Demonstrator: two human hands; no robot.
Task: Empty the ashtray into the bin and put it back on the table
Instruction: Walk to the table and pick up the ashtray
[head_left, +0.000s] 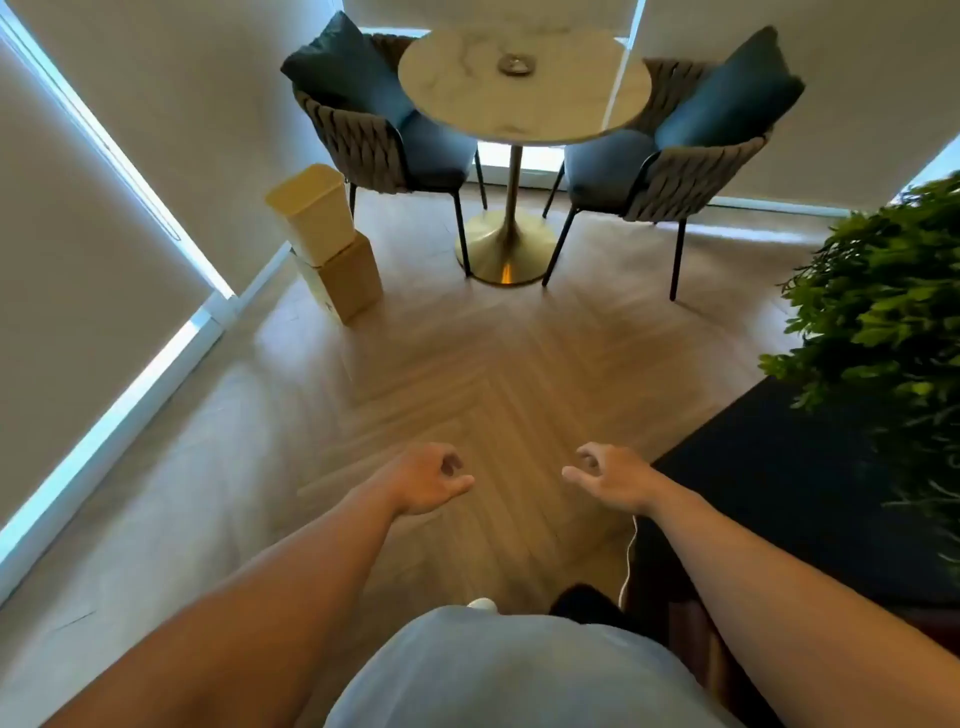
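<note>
— Head view first: where is the ashtray (516, 65)?

— On the round marble table (457, 93), close to the middle of its top, toward the far edge. It looks small and greyish; its contents are too blurred to make out.

— And the bin (315, 213)?

— A pale yellow bin stands on the wooden floor (467, 364) to the left of the table, just beside the left chair (358, 140) and touching a cardboard box (349, 278) that sits in front of it. A second chair (670, 171) stands to the right of the table; both carry blue cushions.

— What are the hands doing?

— Both are well short of the table, stretched out over the floor on bare forearms. The left hand (423, 480) is loosely curled, fingers bent toward the thumb, with nothing in it. The right hand (608, 475) is curled the same way, also empty. Neither touches anything.

— Anything else near the table?

— A leafy green plant (883, 312) is off to its right, above a dark surface (779, 493).
</note>
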